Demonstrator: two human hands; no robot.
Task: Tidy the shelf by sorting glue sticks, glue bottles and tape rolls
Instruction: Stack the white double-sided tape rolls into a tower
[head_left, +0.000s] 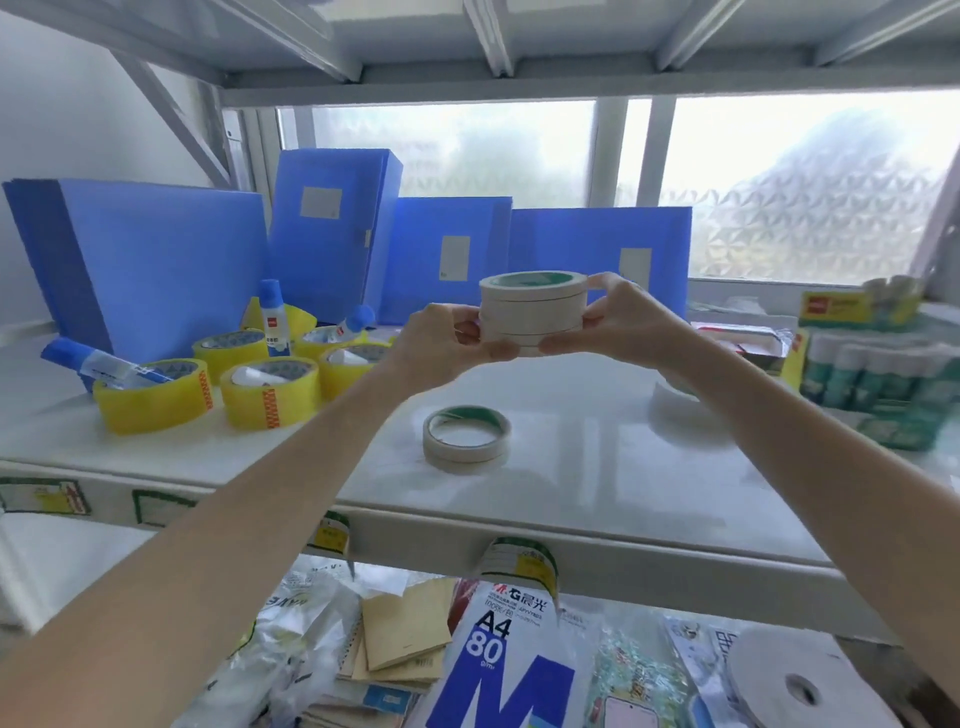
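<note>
1. A white metal shelf (597, 415) stands before a frosted, patterned window (779, 182); its glossy middle board runs from the left wall to the right upright, with a crossbar of the tier above overhead.
2. The widest bare stretch of the board lies in the centre and centre-right, from the front lip back to the blue file boxes (431, 249) that line the rear edge.
3. The left hand (441, 338) and right hand (618, 322) together grasp a stack of cream tape rolls (532, 306) from opposite sides, fingers curled round it, raised above the board in front of the file boxes.
4. Two more cream tape rolls (466, 439), stacked, lie flat on the board below the held stack, near the front lip.
5. To the left, yellow tape rolls (208, 384) cluster together, with blue-capped glue bottles (104, 364) lying across or standing inside them; they crowd the left side.
6. On the right, green-and-white glue sticks (878, 369) stand in a packed row beside a yellow-and-green carton (841, 306) whose print is too blurred to read.
7. Small labels hang from the board's front edge, unreadable.
8. On the lower shelf a paper ream (511, 670) reads "A4", "80" and a large "M"; beside it lie tan notebooks (402, 634), plastic-wrapped packs and a white paper roll (789, 680).
</note>
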